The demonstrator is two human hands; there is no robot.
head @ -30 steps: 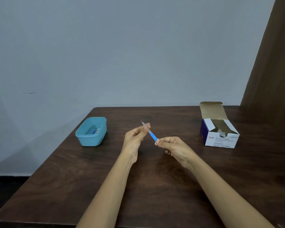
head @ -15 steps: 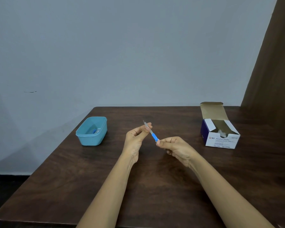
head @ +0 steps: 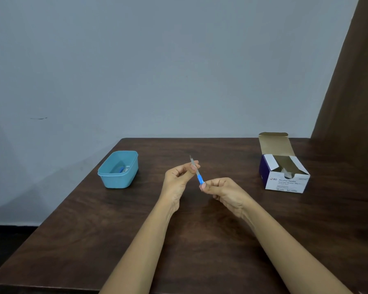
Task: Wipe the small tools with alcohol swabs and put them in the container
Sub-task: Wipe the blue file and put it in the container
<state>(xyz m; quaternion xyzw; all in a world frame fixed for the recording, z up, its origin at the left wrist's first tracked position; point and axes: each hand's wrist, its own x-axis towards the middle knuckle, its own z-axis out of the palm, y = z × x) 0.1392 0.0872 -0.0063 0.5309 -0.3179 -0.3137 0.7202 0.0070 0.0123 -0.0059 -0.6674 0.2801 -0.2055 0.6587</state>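
Leftmost, teal container (head: 118,170) on the dark table (head: 89,225), small blue item inside. Left hand (head: 177,180) pinches the metal shaft of a thin tool (head: 197,171), fingers curled round it; swab not discernible. Right hand (head: 225,190) grips the tool's blue end, held tilted above the table. Far right, open alcohol swabs box (head: 285,176).

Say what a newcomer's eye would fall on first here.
First, the slim grey metal tool with a blue handle, held above the middle of the dark brown wooden table, the left hand pinching its metal end, the right hand its handle. Next, the light blue plastic container at left and the open white-and-navy alcohol swab box at right.
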